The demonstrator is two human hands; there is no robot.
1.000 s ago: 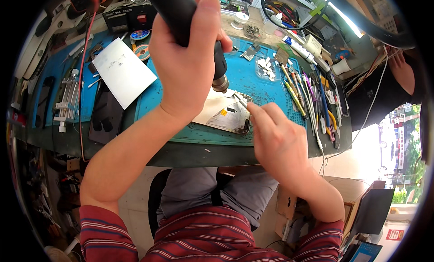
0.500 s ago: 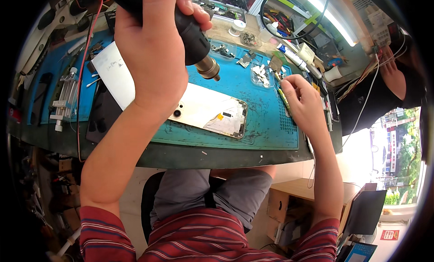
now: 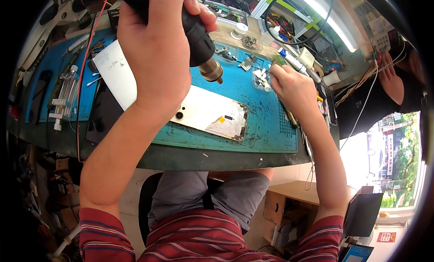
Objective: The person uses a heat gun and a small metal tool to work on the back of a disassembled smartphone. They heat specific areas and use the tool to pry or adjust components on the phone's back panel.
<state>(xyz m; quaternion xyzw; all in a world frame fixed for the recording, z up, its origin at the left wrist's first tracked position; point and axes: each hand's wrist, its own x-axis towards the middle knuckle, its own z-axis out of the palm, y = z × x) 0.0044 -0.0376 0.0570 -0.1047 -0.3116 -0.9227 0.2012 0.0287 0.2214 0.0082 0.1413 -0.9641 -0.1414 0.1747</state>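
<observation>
My left hand [image 3: 158, 58] is wrapped round a black hot-air gun [image 3: 197, 42], raised above the bench. Its metal nozzle [image 3: 211, 71] points down and to the right, well clear of the phone. Below it a phone [image 3: 199, 112] lies on the mat with its pale back up. Part of that back is broken away at the right end, baring a small orange piece. My right hand [image 3: 294, 89] is closed beside a clear box of small white pieces [image 3: 261, 79]. Its fingertips are bunched together, and anything between them is hidden.
A blue-green mat [image 3: 266, 131] covers the bench. A sheet of white paper [image 3: 115, 72] and a metal clamp [image 3: 67, 97] are at left. Tubes [image 3: 294, 61], a white jar [image 3: 238, 30] and small trays stand behind. Another person's arm [image 3: 392, 81] shows at right.
My right hand has moved up and left, from beside the slim yellow-green tool to the box of white pieces. My left hand and the hot-air gun have hardly shifted.
</observation>
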